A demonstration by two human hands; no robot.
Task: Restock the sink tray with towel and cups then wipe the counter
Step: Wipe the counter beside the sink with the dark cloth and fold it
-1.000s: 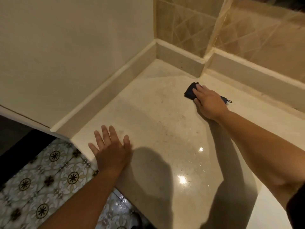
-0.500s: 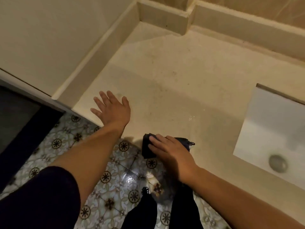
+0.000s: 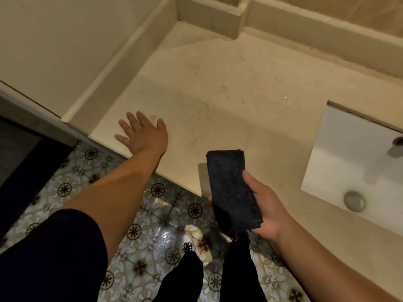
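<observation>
Beige stone counter (image 3: 250, 88) fills the upper part of the view, bounded by a raised ledge at the back and left, with a white sink basin (image 3: 353, 162) let into it at the right and patterned floor tiles below the front edge. A second ago the dark cloth (image 3: 231, 188) was pressed flat far back on the counter; half a second ago it had been drawn to the front edge; now it is lifted clear and turned face-up in the right hand (image 3: 266, 205), gripped between thumb and curled fingers. The left hand (image 3: 144, 136) is kept flat on the counter near the front left corner, fingers spread. One full stroke is judged finished, the cloth being checked or refolded. Specks remain mid-counter, so further wiping seems needed. No tray, towel or cups are in view.
</observation>
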